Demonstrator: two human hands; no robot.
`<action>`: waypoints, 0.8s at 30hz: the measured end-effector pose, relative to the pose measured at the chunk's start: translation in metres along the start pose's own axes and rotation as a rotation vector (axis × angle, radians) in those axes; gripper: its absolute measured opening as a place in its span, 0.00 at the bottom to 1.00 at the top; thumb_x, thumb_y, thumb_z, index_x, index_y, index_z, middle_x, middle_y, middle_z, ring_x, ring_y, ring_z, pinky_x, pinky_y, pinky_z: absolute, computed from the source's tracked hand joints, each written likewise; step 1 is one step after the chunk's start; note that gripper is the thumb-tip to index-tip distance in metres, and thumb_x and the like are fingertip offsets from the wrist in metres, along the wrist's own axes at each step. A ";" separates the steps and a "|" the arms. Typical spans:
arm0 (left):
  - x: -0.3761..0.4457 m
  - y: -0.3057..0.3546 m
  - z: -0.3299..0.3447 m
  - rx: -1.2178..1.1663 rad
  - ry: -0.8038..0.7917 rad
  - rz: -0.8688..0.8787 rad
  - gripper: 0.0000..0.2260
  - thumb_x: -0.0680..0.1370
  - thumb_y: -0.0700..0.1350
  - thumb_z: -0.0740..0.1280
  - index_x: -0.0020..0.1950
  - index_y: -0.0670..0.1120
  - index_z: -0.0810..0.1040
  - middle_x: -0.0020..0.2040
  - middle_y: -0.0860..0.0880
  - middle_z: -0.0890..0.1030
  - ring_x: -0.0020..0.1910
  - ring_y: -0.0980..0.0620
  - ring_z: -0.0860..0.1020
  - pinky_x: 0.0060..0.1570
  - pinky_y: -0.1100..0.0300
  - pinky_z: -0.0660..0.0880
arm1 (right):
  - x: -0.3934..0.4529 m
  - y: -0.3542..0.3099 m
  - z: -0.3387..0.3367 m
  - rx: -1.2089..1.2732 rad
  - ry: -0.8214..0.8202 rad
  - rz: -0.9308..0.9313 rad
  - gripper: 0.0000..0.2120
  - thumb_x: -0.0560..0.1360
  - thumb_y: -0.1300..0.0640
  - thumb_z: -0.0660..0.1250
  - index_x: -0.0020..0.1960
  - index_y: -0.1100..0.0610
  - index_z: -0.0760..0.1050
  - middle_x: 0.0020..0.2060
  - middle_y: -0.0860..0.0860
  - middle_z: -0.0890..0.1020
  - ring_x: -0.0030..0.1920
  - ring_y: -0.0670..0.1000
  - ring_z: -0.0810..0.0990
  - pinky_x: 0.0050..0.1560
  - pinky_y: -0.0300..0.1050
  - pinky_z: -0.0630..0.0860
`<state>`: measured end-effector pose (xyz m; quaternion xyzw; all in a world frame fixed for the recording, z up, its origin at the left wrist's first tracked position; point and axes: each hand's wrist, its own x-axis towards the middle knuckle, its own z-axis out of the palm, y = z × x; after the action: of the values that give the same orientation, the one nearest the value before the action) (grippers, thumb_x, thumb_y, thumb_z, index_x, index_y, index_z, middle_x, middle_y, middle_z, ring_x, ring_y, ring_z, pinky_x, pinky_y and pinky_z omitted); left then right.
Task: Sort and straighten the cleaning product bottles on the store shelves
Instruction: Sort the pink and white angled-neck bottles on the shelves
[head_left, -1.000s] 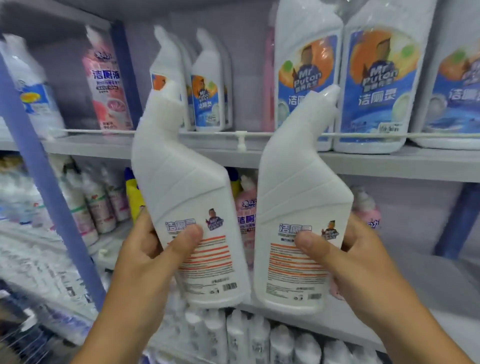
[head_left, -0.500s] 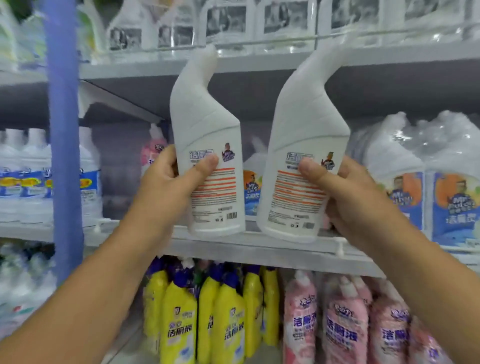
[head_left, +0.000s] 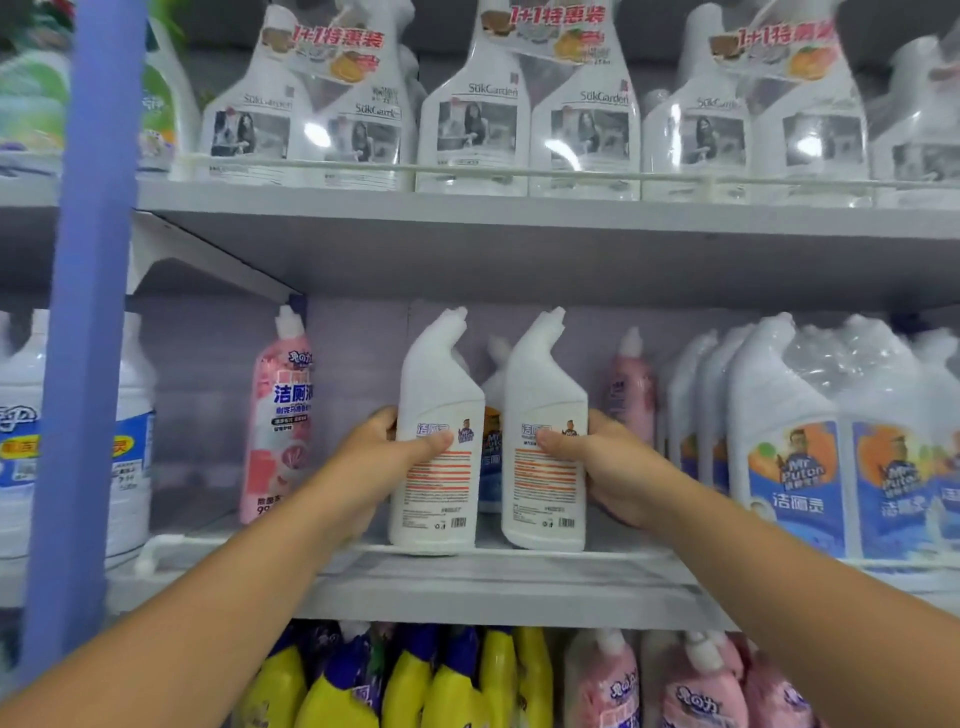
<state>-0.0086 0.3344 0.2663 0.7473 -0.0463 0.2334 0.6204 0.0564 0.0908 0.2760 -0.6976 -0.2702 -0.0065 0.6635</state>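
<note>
Setting both white bottles down now, lifted up from chest height onto the middle shelf (head_left: 493, 587); left hand (head_left: 387, 452) grasps the left bottle (head_left: 439, 467), right hand (head_left: 605, 462) the right bottle (head_left: 545, 462), back labels outward, so turning remains; pink bottle (head_left: 278, 415) nearby, blue post (head_left: 85, 312) left.

Soft even light, plastic-wrap glare, slight blur, wide-angle edge distortion.

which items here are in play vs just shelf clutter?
In play:
- left hand holding left white bottle
- right hand holding right white bottle
- middle shelf

Clutter:
- pink bottle
- wrapped twin packs
- yellow bottles
- top-shelf spray packs
</note>
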 end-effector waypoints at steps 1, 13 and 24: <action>0.005 -0.002 -0.003 -0.004 -0.014 -0.010 0.17 0.75 0.45 0.77 0.61 0.50 0.78 0.51 0.50 0.88 0.51 0.47 0.87 0.56 0.43 0.81 | 0.004 0.003 -0.001 0.016 -0.009 0.024 0.19 0.77 0.61 0.72 0.67 0.59 0.74 0.55 0.57 0.86 0.56 0.58 0.86 0.63 0.62 0.78; 0.039 0.004 -0.022 0.158 -0.144 -0.026 0.15 0.76 0.50 0.75 0.61 0.55 0.76 0.53 0.53 0.87 0.50 0.52 0.86 0.42 0.58 0.81 | 0.042 -0.003 -0.022 -0.143 -0.131 0.093 0.26 0.72 0.47 0.74 0.65 0.58 0.76 0.56 0.55 0.86 0.58 0.56 0.85 0.63 0.57 0.77; 0.082 0.060 -0.025 -0.011 -0.153 0.037 0.09 0.84 0.46 0.65 0.59 0.44 0.81 0.56 0.45 0.86 0.55 0.48 0.84 0.58 0.53 0.79 | 0.082 -0.057 -0.014 -0.046 -0.039 -0.098 0.15 0.81 0.56 0.67 0.66 0.58 0.76 0.54 0.55 0.87 0.54 0.54 0.85 0.52 0.47 0.80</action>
<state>0.0357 0.3627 0.3573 0.7586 -0.1087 0.1871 0.6146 0.1089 0.1068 0.3599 -0.6986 -0.3166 -0.0315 0.6409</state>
